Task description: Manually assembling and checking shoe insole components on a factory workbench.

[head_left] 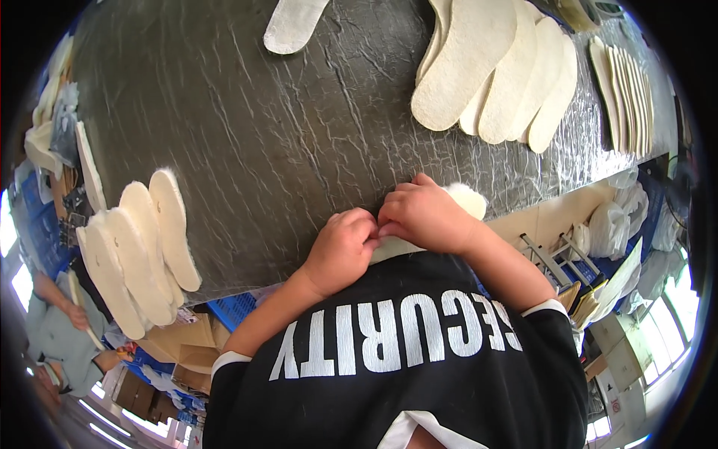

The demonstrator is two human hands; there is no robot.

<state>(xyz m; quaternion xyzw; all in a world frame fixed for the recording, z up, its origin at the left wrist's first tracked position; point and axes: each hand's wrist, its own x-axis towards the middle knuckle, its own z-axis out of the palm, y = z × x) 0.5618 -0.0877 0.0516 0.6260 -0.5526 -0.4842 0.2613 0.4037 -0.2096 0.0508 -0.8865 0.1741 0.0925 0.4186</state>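
A cream fleecy insole [467, 200] lies at the near edge of the table, close against my body, mostly covered by my hands and arm. My left hand [342, 247] is closed, its thumb and fingertips pinched together at the insole's left part. Over its middle my right hand [426, 215] is curled, the fingertips meeting those of the left. Whether something small sits between the fingertips is hidden.
Overlapping cream insoles [479, 67] lie at the far right, beside a row of insoles on edge [632, 101]. More insoles [134, 254] lie at the left edge, and a single one [295, 26] at the far side. Another person [67, 329] holds an insole at lower left.
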